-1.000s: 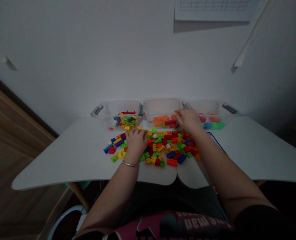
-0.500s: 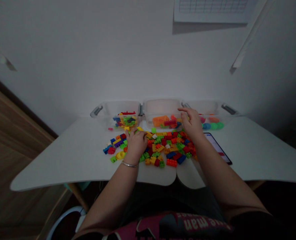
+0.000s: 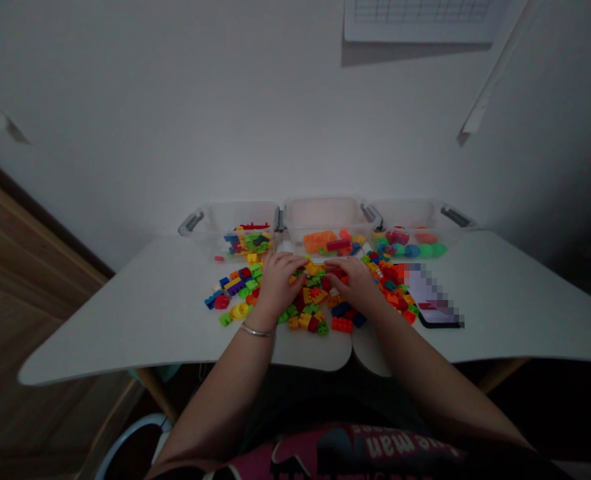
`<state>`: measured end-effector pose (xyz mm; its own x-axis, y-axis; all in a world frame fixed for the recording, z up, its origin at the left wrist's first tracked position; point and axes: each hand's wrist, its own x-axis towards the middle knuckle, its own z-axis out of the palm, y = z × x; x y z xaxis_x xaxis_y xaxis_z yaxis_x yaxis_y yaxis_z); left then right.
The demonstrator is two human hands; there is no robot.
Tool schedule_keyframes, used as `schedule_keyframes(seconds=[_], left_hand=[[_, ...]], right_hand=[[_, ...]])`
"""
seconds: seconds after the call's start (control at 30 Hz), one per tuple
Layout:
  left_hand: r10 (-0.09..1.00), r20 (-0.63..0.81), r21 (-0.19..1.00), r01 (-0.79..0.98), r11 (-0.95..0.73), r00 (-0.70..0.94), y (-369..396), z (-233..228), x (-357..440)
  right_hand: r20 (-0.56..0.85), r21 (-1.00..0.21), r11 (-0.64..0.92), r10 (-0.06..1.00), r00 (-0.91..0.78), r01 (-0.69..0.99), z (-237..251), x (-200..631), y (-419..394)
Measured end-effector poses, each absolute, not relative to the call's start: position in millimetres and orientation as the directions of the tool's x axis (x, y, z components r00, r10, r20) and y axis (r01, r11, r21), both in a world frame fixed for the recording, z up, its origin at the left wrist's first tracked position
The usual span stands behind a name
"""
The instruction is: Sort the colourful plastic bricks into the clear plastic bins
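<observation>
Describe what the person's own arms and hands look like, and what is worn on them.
Both forearms are bare, with no gloves on the left hand or right hand. A thin silver bangle circles the left wrist. No ring or watch can be made out. A dark short sleeve shows at the right upper arm; the shirt is dark with pink and white lettering.

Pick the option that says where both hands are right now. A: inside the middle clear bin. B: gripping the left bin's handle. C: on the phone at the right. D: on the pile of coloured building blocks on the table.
D: the left hand and right hand both rest on the pile of coloured building blocks, in front of the bins.
</observation>
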<state>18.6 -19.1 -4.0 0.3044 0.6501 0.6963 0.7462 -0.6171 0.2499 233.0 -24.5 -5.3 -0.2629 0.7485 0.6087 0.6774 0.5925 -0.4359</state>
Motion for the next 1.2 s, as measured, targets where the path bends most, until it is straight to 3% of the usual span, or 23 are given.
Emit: schedule_keyframes(seconds=[0.1, 0.27, 0.6, 0.9, 1.03, 1.2], left_hand=[[0.607, 0.671, 0.25, 0.64, -0.726, 0.426, -20.8, -6.0, 21.2], [0.635, 0.627, 0.228, 0.674, -0.703, 0.451, -26.8, -5.1, 24.6], [0.615, 0.619, 0.266, 0.606, -0.75, 0.489, -31.9, 3.9, 24.4], [0.627, 0.514, 0.195, 0.633, -0.75, 0.585, -36.7, 5.0, 29.4], [0.642, 0.456, 0.184, 0.641, -0.746, 0.617, -37.0, 4.0, 31.3], [0.635, 0.454, 0.177, 0.635, -0.752, 0.625, -33.2, 0.4, 30.8]], right_hand=[[0.57, -0.473, 0.594, 0.769, -0.289, 0.65, -5.9, 233.3, -24.7], [0.512, -0.551, 0.578, 0.804, -0.303, 0.602, -12.1, 231.6, -21.5], [0.596, -0.594, 0.559, 0.789, -0.151, 0.579, -19.2, 235.2, -15.3], [0.662, -0.655, 0.544, 0.748, 0.05, 0.525, -6.2, 245.0, -16.8], [0.759, -0.587, 0.542, 0.627, 0.176, 0.601, 17.2, 256.9, -16.7], [0.849, -0.438, 0.534, 0.509, 0.138, 0.723, 48.5, 270.2, -4.3]])
